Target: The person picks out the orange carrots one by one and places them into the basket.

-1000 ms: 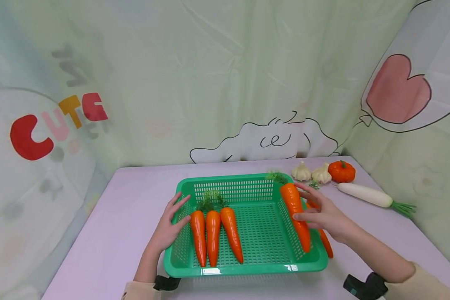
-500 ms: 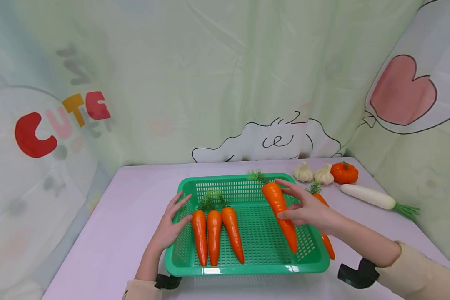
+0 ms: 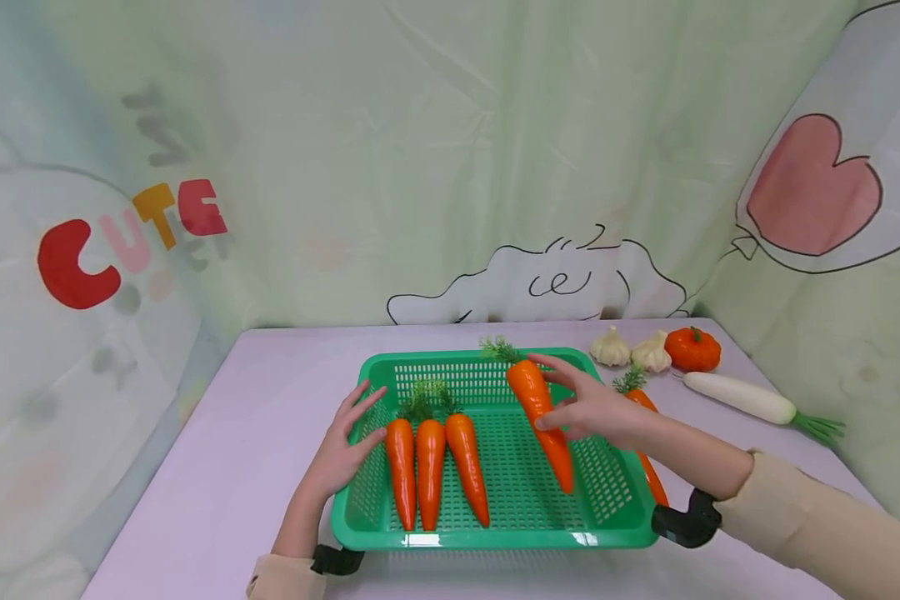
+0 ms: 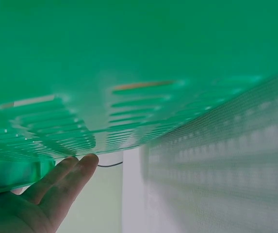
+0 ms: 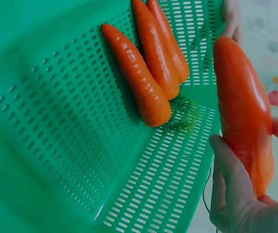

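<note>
My right hand (image 3: 587, 407) pinches a carrot (image 3: 542, 421) between thumb and fingers, over the right half of a green plastic basket (image 3: 495, 540). That carrot slants, its leafy top toward the back and its tip toward me; in the right wrist view the held carrot (image 5: 243, 107) fills the right side. Three more carrots (image 3: 430, 475) lie side by side in the basket's left half, leaves toward the back wall. At the left rim, my left hand (image 3: 341, 446) rests with fingers spread. In the left wrist view two straight fingers (image 4: 71, 187) reach along the basket's slotted wall.
Another carrot (image 3: 651, 479) lies on the table just outside the basket's right side, partly hidden by my right forearm. Behind it to the right are two garlic bulbs (image 3: 651, 353), a small orange pumpkin (image 3: 693, 349) and a white radish (image 3: 742, 397). A printed curtain (image 3: 345, 167) hangs behind the table.
My right hand has carried the carrot leftward from the basket's right rim to over its inside. The left hand and the three carrots in the basket have stayed put.
</note>
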`<state>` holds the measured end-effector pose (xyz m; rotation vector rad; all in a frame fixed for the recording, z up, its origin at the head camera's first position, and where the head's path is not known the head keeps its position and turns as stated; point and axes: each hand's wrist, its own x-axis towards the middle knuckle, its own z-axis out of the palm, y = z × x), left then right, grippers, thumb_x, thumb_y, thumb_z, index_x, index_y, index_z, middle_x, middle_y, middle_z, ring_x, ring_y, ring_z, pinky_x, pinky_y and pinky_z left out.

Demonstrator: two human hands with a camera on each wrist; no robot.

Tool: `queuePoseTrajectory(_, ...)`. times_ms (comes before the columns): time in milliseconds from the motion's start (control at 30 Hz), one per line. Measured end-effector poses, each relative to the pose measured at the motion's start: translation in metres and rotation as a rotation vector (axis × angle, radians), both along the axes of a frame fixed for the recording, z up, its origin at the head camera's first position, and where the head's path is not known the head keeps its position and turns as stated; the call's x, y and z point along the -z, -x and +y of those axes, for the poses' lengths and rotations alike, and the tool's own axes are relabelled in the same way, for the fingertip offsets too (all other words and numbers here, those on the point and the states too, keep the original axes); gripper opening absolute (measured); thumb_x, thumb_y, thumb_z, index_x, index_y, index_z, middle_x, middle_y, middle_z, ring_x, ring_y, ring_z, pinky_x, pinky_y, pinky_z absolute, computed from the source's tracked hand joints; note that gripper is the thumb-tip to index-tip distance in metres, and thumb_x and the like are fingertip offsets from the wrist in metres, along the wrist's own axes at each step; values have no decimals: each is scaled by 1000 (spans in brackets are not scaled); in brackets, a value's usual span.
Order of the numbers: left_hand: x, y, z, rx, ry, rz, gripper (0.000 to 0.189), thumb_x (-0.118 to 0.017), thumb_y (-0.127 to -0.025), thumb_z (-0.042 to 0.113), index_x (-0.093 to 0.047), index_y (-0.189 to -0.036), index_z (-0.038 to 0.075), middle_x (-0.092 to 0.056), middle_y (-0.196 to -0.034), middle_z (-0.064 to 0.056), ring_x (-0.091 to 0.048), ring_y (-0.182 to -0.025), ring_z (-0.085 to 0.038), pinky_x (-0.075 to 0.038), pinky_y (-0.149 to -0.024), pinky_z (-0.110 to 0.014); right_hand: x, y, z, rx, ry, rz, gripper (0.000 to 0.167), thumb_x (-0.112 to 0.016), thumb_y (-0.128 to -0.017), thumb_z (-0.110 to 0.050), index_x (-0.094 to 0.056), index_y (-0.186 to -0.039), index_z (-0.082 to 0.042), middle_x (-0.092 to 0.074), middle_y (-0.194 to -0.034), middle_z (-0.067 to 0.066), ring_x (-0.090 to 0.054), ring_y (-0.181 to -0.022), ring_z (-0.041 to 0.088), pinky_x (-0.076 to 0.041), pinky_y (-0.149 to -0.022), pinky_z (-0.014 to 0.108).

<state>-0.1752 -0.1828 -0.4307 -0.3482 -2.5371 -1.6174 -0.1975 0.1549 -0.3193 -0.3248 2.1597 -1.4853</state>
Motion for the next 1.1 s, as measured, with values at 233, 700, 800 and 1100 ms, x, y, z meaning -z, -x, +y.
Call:
queuePoseTrajectory(233, 0, 1, -1, 3, -14, 6, 50, -59, -89, 15, -44, -137, 19, -17, -151, -3, -9, -137, -32, -13, -98, -68, 8, 12, -12, -17, 12, -22, 89, -64, -76, 5, -14, -147, -16, -7, -148, 24, -57, -85, 25, -50, -66, 39)
queuePoseTrajectory(700, 0, 3, 2, -7, 4, -7, 51, -59, -89, 13, -44, -137, 19, -16, -151, -3, -11, -137, -32, -16, -98, -67, 34, 38, -29, -34, -36, -67, 85, -66, -67, 9, -26, -139, -12, -17, -144, 25, -54, -88, 32, -51, -61, 43)
queuePoseTrajectory(800, 1, 4, 2, -3, -6, 1, 51, -59, -89, 12, -44, -137, 19, -17, -151, -3, -11, -137, -31, -16, -98, -66, 42, 40, -35, -37, -40, -85, 83, -66, -66, 10, -27, -136, -12, -21, -141, 25, -53, -88, 33, -52, -62, 44)
queuePoseTrajectory(1100, -6, -1, 2, -8, -12, -10, 52, -59, -89, 11, -44, -137, 18, -16, -151, -5, -10, -137, -31, -15, -99, -65, 60, 43, -53, -9, -77, -121, 83, -66, -63, 13, -28, -132, -12, -26, -133, 25, -54, -84, 33, -52, -58, 44)
